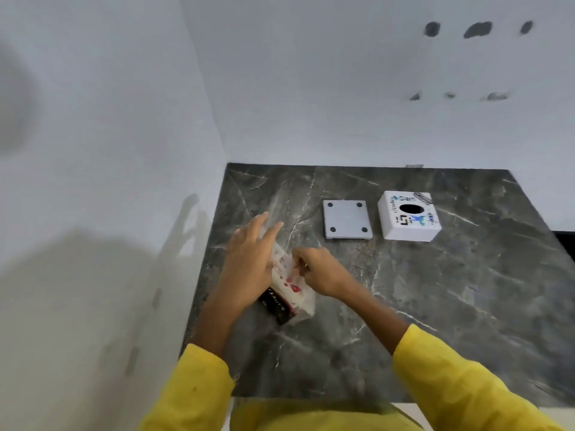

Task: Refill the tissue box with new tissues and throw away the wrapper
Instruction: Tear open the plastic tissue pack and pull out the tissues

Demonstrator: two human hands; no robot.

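Observation:
A wrapped tissue pack (291, 293), white with red marks and a black end, lies on the dark marble counter (435, 290) near its left side. My left hand (249, 265) presses on the pack's left side with fingers stretched out. My right hand (317, 270) pinches the wrapper at the pack's top right. Further back stands the white tissue box (409, 216) with a dark oval hole in its top and printed logos. Its flat white base plate (347, 223), with dark round feet at the corners, lies just left of the box.
White walls close off the counter's back and left sides. The counter's front edge runs near my yellow sleeves. A black recess (566, 244) borders the counter at the far right.

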